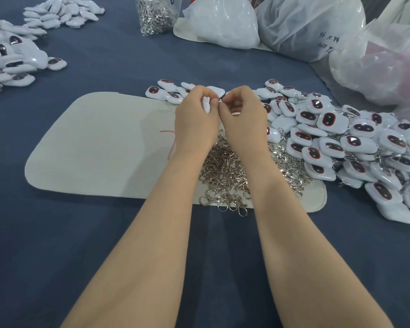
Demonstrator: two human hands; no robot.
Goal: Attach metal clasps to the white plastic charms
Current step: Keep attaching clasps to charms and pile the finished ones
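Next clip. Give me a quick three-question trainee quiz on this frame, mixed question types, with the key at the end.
1. True or false: the left hand holds a charm.
2. The loose clasps lie mostly on: A) the mat; B) a tray; C) a box lid.
3. Fill in: the big charm pile lies to the person's ____.
Key: 1 true; 2 A; 3 right.
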